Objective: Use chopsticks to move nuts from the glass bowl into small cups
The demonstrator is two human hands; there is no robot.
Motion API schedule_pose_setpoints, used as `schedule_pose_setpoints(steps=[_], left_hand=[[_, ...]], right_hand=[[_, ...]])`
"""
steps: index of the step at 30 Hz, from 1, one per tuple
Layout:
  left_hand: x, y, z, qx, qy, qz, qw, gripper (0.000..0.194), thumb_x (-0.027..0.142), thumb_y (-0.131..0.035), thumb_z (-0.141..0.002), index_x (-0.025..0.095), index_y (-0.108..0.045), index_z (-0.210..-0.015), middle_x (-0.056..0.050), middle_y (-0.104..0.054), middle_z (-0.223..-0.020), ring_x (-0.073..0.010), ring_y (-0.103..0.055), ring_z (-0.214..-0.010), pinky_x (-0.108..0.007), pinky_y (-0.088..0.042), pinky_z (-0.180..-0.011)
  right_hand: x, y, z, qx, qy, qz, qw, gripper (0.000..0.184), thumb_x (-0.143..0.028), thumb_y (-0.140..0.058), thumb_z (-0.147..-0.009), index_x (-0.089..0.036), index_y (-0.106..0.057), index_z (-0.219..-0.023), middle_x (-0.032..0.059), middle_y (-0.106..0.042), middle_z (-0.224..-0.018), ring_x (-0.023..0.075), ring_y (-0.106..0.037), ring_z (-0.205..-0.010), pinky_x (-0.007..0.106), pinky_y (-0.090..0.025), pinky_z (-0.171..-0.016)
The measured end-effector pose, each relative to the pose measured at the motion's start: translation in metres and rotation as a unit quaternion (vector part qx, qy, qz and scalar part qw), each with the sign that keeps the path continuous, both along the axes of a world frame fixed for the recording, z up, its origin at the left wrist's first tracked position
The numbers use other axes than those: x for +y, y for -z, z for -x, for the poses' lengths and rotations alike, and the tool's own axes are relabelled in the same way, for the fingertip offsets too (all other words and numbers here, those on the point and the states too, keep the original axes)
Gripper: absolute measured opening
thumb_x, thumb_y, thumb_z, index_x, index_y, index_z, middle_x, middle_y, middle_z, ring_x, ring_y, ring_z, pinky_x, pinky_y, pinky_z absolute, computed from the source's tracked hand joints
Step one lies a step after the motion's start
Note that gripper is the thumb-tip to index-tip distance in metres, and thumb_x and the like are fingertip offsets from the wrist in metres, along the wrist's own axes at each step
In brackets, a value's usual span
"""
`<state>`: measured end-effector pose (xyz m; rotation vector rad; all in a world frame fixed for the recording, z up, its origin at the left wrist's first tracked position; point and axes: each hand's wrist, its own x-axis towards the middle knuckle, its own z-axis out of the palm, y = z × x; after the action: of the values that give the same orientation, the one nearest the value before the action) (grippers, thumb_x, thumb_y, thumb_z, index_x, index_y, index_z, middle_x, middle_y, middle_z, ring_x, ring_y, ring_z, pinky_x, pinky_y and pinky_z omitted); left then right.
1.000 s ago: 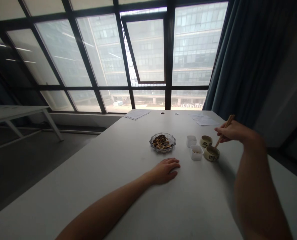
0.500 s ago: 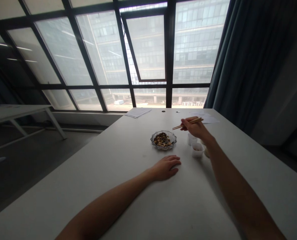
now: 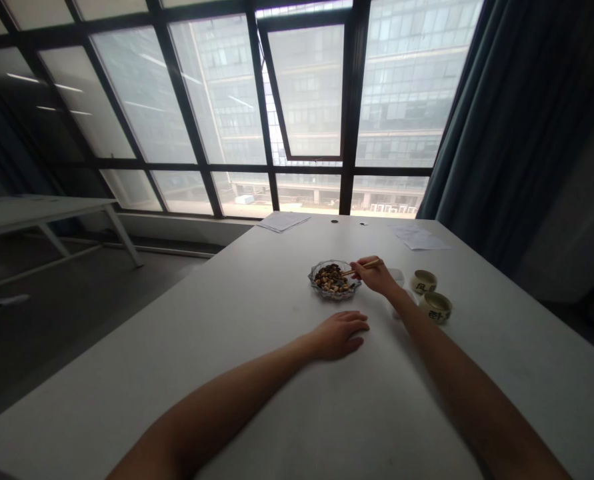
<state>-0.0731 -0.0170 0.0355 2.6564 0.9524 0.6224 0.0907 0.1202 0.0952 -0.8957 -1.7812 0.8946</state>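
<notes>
A pair of wooden chopsticks [image 3: 367, 265] is gripped in my right hand [image 3: 374, 275]. Their tips reach over the right side of a clear glass bowl [image 3: 317, 291] with a scalloped rim. Mixed dark and light pieces, like nuts and seeds [image 3: 333, 277], fill the bowl; whether the tips pinch one I cannot tell. My left hand [image 3: 339, 335] lies palm down on the white table, just in front of the bowl, holding nothing. Behind my right wrist, two small translucent plastic tubs [image 3: 397, 275] are partly hidden. Two beige ceramic cups [image 3: 435, 308] with dark characters stand to their right.
Sheets of paper lie at the far left [image 3: 283, 221] and far right [image 3: 419, 237] of the white table [image 3: 257, 300]. Another white table [image 3: 41, 212] stands to the left. Beyond the far edge are windows, and a dark blue curtain [image 3: 469, 133] hangs at the right.
My right hand has carried the chopsticks leftward from the near ceramic cup to the glass bowl, uncovering the cups again. My left hand stays on the table; the view has shifted slightly.
</notes>
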Motion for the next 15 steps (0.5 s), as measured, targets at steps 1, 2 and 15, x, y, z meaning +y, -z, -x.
schedule_pose_setpoints(steps=[1,2,15], left_hand=[[0.000,0.000,0.000,0.000,0.000,-0.001,1.000,0.036,0.027,-0.060,-0.096,0.022,-0.062,-0.132,-0.009,-0.057,-0.148,-0.0268,-0.050,-0.140,-0.041,-0.036,-0.121],[0.000,0.000,0.000,0.000,0.001,-0.001,1.000,0.036,0.028,-0.060,-0.096,0.022,-0.062,-0.132,-0.010,-0.057,-0.148,-0.0267,-0.051,-0.140,-0.041,-0.036,-0.121],[0.000,-0.001,-0.001,-0.002,0.001,-0.003,1.000,0.036,0.028,-0.060,-0.095,0.023,-0.062,-0.131,-0.009,-0.057,-0.148,-0.0264,-0.052,-0.139,-0.040,-0.038,-0.120]], right_hand=[[-0.001,0.000,0.000,-0.003,-0.001,0.000,1.000,0.046,-0.059,-0.074,-0.081,-0.016,-0.070,-0.065,0.0096,-0.071,-0.060,0.0231,-0.073,-0.058,0.024,-0.051,-0.047],[-0.002,0.000,0.000,-0.005,-0.003,0.001,1.000,0.045,-0.058,-0.074,-0.081,-0.016,-0.070,-0.066,0.0097,-0.072,-0.060,0.0232,-0.073,-0.058,0.024,-0.051,-0.047],[0.007,0.020,0.007,0.020,0.036,-0.008,0.999,0.049,-0.064,-0.069,-0.083,-0.019,-0.071,-0.064,0.0098,-0.076,-0.068,0.0270,-0.077,-0.066,0.030,-0.062,-0.057]])
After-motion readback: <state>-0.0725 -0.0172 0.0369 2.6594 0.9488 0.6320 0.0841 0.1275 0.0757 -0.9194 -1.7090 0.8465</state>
